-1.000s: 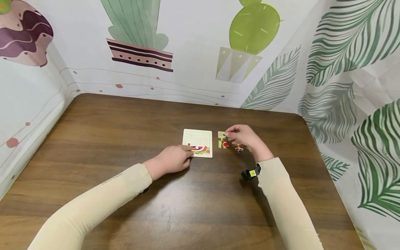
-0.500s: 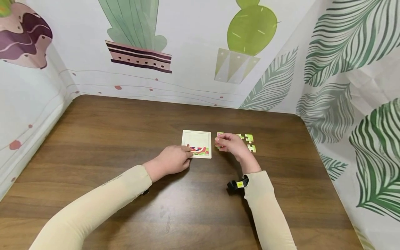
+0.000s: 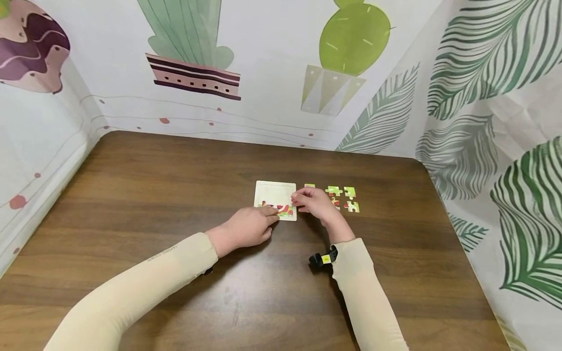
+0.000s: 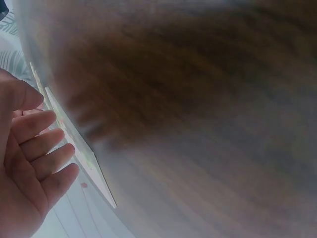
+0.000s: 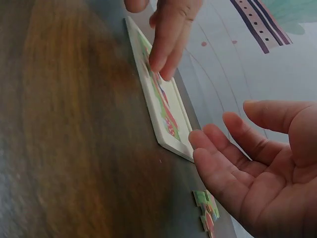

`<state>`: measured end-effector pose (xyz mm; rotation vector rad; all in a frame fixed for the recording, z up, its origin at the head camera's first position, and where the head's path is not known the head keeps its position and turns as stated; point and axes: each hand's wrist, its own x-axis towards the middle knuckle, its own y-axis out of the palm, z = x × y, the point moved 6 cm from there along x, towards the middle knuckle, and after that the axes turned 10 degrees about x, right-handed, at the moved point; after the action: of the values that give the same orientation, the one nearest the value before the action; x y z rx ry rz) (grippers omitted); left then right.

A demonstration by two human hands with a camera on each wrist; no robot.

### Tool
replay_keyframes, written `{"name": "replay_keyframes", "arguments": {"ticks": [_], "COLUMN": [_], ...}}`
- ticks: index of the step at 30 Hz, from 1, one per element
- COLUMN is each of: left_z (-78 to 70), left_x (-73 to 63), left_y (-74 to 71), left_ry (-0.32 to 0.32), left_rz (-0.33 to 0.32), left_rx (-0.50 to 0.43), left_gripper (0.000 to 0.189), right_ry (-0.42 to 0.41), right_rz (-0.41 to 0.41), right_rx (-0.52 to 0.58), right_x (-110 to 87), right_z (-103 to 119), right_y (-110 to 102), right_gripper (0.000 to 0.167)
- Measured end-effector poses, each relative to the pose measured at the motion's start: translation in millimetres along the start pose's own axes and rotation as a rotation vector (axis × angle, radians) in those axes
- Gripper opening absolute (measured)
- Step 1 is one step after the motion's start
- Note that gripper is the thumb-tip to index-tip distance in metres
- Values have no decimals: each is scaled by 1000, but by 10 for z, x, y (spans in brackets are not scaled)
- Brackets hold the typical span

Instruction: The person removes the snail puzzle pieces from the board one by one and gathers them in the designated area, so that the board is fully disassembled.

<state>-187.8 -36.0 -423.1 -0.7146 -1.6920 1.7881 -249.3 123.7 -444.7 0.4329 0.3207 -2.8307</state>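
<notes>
A shallow square puzzle tray [image 3: 256, 191] with a pale rim lies on the table. Colourful jigsaw pieces [image 3: 286, 210] fill a strip along its near side; the rest of its bed is bare. My left hand [image 3: 249, 226] rests its fingertips on that strip from the left. At the tray's right edge hovers my right hand [image 3: 318, 204], its fingers loosely bent. In the right wrist view a gap shows between thumb and fingers, with nothing visible held. Loose jigsaw pieces [image 3: 333, 191] lie right of the tray, some hidden behind the right hand.
The brown wooden table [image 3: 197, 170] runs back to a wall cloth [image 3: 272, 107] printed with cacti and leaves. A black camera [image 3: 316, 261] is strapped below the right wrist.
My right hand has moved left from the loose pieces to the tray's right edge, uncovering pieces behind it. The left hand has shifted slightly right along the strip.
</notes>
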Motion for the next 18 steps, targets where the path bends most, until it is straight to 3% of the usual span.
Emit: {"name": "replay_keyframes", "arguments": {"ticks": [7, 15, 18], "left_z": [3, 24, 28], "left_x": [36, 42, 49], "left_y": [34, 41, 25], "left_ry": [4, 15, 20], "left_rz": [31, 97, 93], "left_rx": [-9, -43, -47], "left_gripper": [37, 41, 37], "right_ry": [7, -70, -80], "right_rz": [13, 71, 115], "right_rx": [-47, -387, -448], "right_x": [33, 109, 153], "right_z": [-7, 122, 178], "right_y": [26, 70, 111], "right_gripper": [35, 29, 27]}}
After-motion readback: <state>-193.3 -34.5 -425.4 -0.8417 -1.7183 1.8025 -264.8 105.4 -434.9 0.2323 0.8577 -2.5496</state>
